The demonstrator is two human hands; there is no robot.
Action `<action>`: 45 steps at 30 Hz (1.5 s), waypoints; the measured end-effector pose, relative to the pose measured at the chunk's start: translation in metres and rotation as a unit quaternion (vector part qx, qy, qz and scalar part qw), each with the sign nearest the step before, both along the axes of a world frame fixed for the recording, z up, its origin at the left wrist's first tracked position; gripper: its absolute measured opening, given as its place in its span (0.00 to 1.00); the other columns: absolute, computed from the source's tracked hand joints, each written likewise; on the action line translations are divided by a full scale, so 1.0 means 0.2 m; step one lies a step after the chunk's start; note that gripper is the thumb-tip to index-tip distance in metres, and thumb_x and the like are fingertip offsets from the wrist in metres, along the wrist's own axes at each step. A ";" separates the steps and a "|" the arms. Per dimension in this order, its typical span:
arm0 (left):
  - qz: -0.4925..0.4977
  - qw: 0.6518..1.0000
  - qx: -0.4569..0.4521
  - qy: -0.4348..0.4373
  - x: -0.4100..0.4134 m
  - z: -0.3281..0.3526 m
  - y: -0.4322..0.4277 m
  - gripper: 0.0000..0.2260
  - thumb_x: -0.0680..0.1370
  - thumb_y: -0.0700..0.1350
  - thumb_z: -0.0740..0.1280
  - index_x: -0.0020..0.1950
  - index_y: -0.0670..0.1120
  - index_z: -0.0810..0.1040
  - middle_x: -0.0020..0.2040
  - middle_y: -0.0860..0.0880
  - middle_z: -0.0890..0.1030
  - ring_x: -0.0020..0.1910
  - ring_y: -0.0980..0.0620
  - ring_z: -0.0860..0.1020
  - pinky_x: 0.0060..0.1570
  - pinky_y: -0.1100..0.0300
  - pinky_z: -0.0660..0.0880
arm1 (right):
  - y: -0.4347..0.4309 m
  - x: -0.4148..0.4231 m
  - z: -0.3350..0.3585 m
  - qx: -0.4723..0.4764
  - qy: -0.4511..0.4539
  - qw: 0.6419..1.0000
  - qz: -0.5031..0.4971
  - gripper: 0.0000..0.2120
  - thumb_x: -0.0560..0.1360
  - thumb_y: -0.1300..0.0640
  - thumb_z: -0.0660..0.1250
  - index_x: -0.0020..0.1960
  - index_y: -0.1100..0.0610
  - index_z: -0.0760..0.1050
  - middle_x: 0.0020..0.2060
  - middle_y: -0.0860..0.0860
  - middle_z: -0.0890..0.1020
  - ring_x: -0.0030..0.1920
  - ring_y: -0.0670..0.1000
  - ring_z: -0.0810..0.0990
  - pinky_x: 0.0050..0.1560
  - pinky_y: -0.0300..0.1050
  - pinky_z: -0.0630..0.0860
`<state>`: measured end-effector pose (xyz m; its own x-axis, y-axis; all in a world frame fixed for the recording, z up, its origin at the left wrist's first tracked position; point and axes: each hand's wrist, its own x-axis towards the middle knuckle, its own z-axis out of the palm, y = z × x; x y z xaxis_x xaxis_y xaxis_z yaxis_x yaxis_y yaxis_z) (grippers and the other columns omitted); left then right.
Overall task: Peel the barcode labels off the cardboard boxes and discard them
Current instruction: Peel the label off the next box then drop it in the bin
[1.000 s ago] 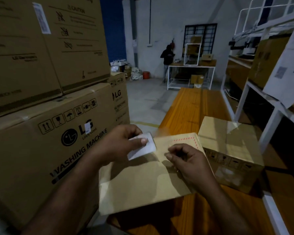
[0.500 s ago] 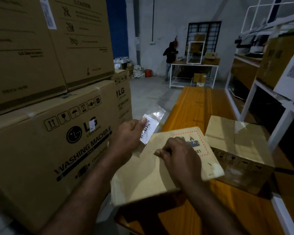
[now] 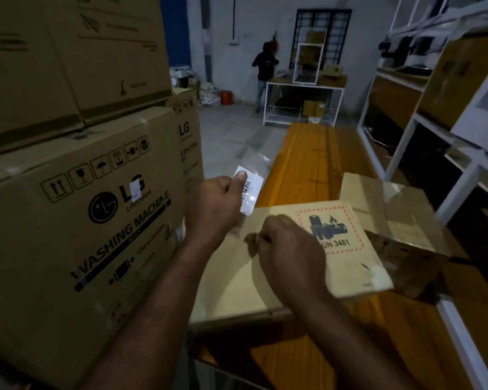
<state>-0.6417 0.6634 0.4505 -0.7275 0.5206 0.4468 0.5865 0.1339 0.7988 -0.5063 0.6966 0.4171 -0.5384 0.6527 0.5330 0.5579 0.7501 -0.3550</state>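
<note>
The left hand (image 3: 217, 209) pinches the label (image 3: 250, 192), its long axis upright, just above the box's (image 3: 231, 280) far-left corner, while the right hand (image 3: 290, 251) rests curled and empty on the box top, beside the label.

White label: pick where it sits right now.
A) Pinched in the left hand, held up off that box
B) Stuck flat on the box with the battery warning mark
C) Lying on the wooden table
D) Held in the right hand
A: the left hand pinches the white label under its thumb, up off the top face of the flat box.
</note>
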 end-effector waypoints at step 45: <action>-0.042 0.994 0.048 -0.089 -0.02 -0.03 0.02 0.21 0.74 0.65 0.62 0.33 0.49 0.76 0.26 0.42 0.75 0.26 0.36 0.78 0.27 0.35 0.76 | -0.30 0.29 0.06 -0.007 -0.319 0.948 -0.005 0.52 0.68 0.22 0.31 0.79 0.56 0.53 0.79 0.53 0.50 0.78 0.56 0.43 0.70 0.74 0.39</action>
<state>-0.6461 0.6671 0.4437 -0.7555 0.5439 0.3651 0.4401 0.0085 0.8979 -0.4479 0.6372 0.4297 -0.7424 0.6635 0.0930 0.6689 0.7419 0.0466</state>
